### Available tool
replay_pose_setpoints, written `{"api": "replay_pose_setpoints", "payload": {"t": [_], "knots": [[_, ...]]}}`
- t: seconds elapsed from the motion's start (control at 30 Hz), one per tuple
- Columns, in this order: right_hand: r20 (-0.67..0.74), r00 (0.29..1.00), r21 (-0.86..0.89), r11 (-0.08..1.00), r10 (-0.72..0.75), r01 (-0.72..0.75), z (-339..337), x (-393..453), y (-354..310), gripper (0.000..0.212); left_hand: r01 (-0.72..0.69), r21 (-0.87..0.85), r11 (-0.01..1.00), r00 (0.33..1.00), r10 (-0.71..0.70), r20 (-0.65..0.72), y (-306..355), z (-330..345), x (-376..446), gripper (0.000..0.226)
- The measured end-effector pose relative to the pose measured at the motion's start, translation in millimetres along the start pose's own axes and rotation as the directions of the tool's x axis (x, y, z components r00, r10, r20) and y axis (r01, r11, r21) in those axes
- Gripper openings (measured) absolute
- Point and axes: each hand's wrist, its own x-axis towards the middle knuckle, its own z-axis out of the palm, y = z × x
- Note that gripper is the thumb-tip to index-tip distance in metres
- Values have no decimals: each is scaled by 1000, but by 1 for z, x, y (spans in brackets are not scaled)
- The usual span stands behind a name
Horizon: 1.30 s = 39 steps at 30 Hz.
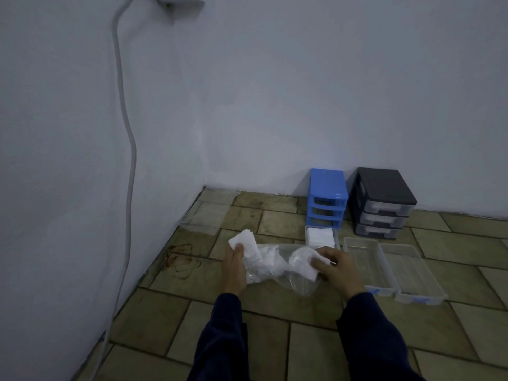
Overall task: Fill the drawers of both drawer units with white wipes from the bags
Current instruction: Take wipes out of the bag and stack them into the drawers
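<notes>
So, a small stack of white wipes (243,241) is gripped in the left hand (235,266), thumb curled over it, lower middle of the frame. Just to its right a single wipe (308,266) is pinched by the right hand (339,270), fingers curled around it. Between and under both hands a clear plastic bag (288,279) is slumped on the tiled floor (165,312), more wipes visible bunched up inside.

Just above the right hand, one pulled-out drawer (321,235) is sat on the floor, already loaded with wipes. Two more clear drawers (368,264) are laid side by side to the right, apparently with nothing in them yet. Behind those, against the wall, the blue drawer unit (327,199) is seen with its three slots open, and the black drawer unit (380,202) is right beside it with its drawers apparently all in.

Step in hand, as far as can be judged: wipes are being pulled out of the bag and gathered into a stack. Early days overall, one drawer done at best. Next, the gathered stack probably needs to be squared up and laid flat in the nearest clear drawer, without the flimsy bag getting dragged along.

Also around: a flat sheet of clear plastic (209,215) by the corner, and a grey cable (126,133) run down the wall at left.
</notes>
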Motion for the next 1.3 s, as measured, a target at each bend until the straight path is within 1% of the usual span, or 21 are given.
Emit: {"api": "replay_pose_setpoints", "payload": {"t": [0.07, 0.13, 0.2, 0.27, 0.33, 0.43, 0.53, 0.63, 0.7, 0.73, 0.77, 0.83, 0.9, 0.97, 1.07, 1.1, 1.23, 1.3], "knots": [[-36, 998, 97, 994, 57, -53, -11, 1, 3, 9, 0, 10, 1000, 1000, 0, -4, 0, 1, 0, 33], [-97, 989, 216, 972, 113, -90, -21, 3, 5, 24, -8, -1, 1000, 1000, 8, -13, 2, 1, -1, 24], [-155, 980, 308, 949, 126, -73, -31, 4, 5, 33, -25, 7, 1000, 1000, 26, -18, 2, 2, -2, 17], [-193, 976, 363, 931, 98, -22, -37, 3, 3, 33, -67, 16, 998, 997, 68, -21, 3, 2, -2, 15], [-204, 977, 423, 905, 58, 35, -40, -1, -4, 29, -123, 39, 992, 992, 124, -27, 4, 4, -4, 14], [-186, 983, 508, 855, -10, 104, -40, -8, -17, 22, -211, 98, 972, 975, 216, -42, 8, 6, -7, 15], [-136, 989, 549, 827, -55, 121, -35, -11, -25, 22, -265, 130, 955, 962, 271, -27, 13, 10, -10, 14], [-55, 994, 556, 824, -91, 106, -25, -13, -32, 22, -261, 63, 963, 965, 260, 25, 24, 20, -19, 26], [21, 993, 567, 819, -119, 86, -18, -14, -34, 29, -320, 14, 947, 946, 318, 69, 30, 26, -26, 33], [51, 991, 565, 822, -124, 74, -16, -14, -35, 34, -345, 3, 939, 934, 343, 97, 33, 27, -29, 33], [72, 988, 547, 834, -133, 73, -14, -14, -37, 35, -368, -2, 930, 922, 365, 128, 36, 29, -32, 28], [96, 980, 461, 880, -175, 112, -12, -16, -40, 25, -424, 60, 904, 891, 404, 207, 42, 31, -38, 10], [99, 975, 397, 906, -200, 146, -10, -17, -42, 24, -461, 130, 878, 874, 423, 239, 47, 31, -42, 24], [99, 971, 368, 914, -219, 169, -10, -18, -43, 27, -439, 117, 891, 879, 399, 260, 53, 31, -44, 31], [101, 970, 345, 922, -221, 174, -8, -16, -43, 28, -350, 56, 935, 895, 316, 316, 60, 32, -48, 26], [99, 973, 346, 924, -210, 165, -8, -16, -42, 28, -339, 38, 940, 892, 309, 330, 61, 32, -49, 23], [93, 980, 353, 926, -176, 133, -8, -15, -41, 29, -433, 45, 900, 868, 403, 289, 58, 33, -51, 9], [89, 981, 347, 928, -175, 134, -7, -16, -42, 28, -418, 30, 908, 885, 399, 241, 55, 33, -48, 9]]}}
